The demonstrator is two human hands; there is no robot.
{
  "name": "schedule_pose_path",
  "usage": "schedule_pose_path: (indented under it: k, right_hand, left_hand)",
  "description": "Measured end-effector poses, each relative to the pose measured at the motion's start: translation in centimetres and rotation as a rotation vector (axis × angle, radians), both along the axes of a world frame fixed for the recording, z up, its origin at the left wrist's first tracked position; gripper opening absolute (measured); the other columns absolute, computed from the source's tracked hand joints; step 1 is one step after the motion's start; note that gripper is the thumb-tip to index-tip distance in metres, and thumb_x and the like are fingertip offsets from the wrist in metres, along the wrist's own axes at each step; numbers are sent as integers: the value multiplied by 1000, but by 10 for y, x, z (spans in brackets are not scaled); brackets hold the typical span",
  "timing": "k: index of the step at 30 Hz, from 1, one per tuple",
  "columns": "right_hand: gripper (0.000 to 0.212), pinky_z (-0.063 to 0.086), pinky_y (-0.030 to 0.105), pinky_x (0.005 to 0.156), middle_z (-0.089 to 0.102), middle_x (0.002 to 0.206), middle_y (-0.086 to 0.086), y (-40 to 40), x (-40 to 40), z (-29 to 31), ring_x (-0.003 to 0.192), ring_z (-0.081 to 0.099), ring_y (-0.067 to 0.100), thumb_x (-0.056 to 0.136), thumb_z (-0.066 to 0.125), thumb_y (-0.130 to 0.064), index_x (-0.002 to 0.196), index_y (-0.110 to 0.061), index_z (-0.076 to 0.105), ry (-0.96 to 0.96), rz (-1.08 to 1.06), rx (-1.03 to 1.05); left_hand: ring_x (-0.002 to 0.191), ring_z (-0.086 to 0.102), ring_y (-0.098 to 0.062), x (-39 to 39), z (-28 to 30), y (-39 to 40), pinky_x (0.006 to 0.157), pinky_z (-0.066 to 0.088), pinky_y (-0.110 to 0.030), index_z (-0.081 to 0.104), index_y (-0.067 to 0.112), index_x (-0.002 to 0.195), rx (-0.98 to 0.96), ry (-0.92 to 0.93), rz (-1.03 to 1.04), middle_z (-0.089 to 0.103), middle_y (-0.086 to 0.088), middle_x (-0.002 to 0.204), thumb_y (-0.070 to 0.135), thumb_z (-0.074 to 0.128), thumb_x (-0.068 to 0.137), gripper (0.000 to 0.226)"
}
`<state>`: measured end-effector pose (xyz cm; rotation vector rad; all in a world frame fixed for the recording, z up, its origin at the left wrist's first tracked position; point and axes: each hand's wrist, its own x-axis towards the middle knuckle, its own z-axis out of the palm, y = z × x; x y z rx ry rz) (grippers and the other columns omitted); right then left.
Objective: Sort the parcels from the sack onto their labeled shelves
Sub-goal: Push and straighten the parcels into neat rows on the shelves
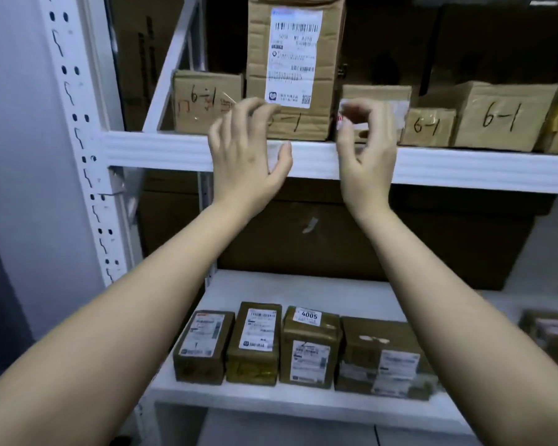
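— What's the place like?
— Dim storeroom, a white metal rack [78, 130] against a pale wall [13, 123] on the left. The upper shelf [174, 152] carries cardboard parcels marked "6-1": a tall box [293, 62] with a white label, a low box [207, 101] to its left, and two more [429, 127] [503, 114] on the right.
— And the hands?
— Both raised before that shelf's edge. The left hand [245, 152] is released, fingers spread just in front of the tall box, holding nothing. The right hand [368, 146] has loosely curled fingers near a small parcel [377, 107] — whether it touches, I cannot tell.
— Lower down?
— A near shelf [271, 397] with a row of taped brown parcels [255, 342]; big dark cartons [335, 239] behind.
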<state>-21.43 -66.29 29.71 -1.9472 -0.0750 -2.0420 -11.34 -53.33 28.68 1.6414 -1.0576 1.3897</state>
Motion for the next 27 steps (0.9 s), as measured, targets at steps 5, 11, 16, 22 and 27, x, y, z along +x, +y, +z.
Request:
schedule_pose_path:
  k: [5,11,16,22,27]
  right_hand:
    - [30,38,34,86,62,110,9,4,-20,-91,102,56,25,88,50,-21,108,-3,63,98,-169,-97]
    - [34,37,34,91,58,123,7,-13,-58,-183,114,51,19,89,49,-27,118,-10,58,367,-273,-42]
    - [35,35,31,91,57,126,5,-37,-106,-243,113,50,18,88,50,-28,121,-16,53,559,-371,47]
    - [38,36,31,95,56,129,2,-78,-176,-292,118,46,15,88,49,-31,122,-15,55,756,-475,178]
    - [43,42,35,94,56,130,1,-126,-240,-316,121,48,16,87,47,-34,125,-15,56,863,-525,296]
  left_hand:
    - [122,44,-27,-23,-70,-13,104,28,-44,40,16,130,95,-55,-26,52,-14,131,32,55,83,52]
    - [135,33,-25,-44,-160,-39,116,17,-46,34,15,138,283,-3,-71,33,-9,141,36,52,85,60]
    - [137,32,-27,-71,-219,-69,115,19,-51,33,14,141,468,71,-120,33,-11,144,35,50,85,61]
    - [134,35,-29,-128,-260,-116,110,24,-53,35,14,138,714,149,-137,37,-14,142,41,46,81,64]
    - [132,45,-35,-189,-273,-173,104,37,-58,51,10,137,894,162,-162,48,-18,140,44,72,70,78]
